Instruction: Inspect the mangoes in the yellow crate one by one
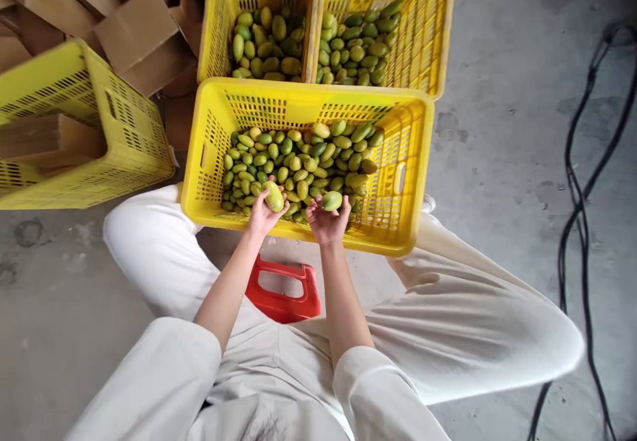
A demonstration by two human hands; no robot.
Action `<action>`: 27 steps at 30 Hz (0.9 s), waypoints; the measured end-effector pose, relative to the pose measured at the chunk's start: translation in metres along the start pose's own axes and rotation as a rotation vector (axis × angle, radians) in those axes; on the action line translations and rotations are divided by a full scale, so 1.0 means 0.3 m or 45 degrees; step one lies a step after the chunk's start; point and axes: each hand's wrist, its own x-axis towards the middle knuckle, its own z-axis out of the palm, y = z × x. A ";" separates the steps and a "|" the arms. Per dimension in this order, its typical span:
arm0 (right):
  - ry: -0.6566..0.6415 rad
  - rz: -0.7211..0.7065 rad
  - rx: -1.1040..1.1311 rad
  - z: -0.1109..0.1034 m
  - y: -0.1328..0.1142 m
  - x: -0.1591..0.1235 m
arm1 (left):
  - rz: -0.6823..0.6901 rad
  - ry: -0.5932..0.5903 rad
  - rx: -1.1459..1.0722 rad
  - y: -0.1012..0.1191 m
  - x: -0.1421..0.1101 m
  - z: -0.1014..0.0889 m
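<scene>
My left hand (pixel 259 218) is curled around a yellow-green oval fruit (pixel 273 197). Another green oval fruit (pixel 332 200) rests in the upturned palm and fingers of my right hand (pixel 328 226). Both hands are above the near edge of a yellow plastic crate (pixel 308 229), a short gap apart. Inside that crate lies a heap of similar green and yellowish fruits (pixel 302 174), piled mostly toward its left and middle. Part of the heap is hidden behind my hands.
Two more yellow compartments with fruit stand behind, split by a divider (pixel 316 23). At left, a yellow crate (pixel 127 116) holds cardboard, with cardboard boxes (pixel 139 33) behind. A red plastic stool (pixel 283 305) is under me; black cables (pixel 580 209) lie at right.
</scene>
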 end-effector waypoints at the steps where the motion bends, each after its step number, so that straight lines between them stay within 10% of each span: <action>1: 0.013 0.011 -0.007 -0.004 -0.001 0.001 | -0.018 0.015 -0.004 -0.001 -0.002 0.002; 27: -0.058 -0.024 -0.031 -0.015 0.019 0.018 | 0.014 0.238 0.036 -0.010 0.017 -0.007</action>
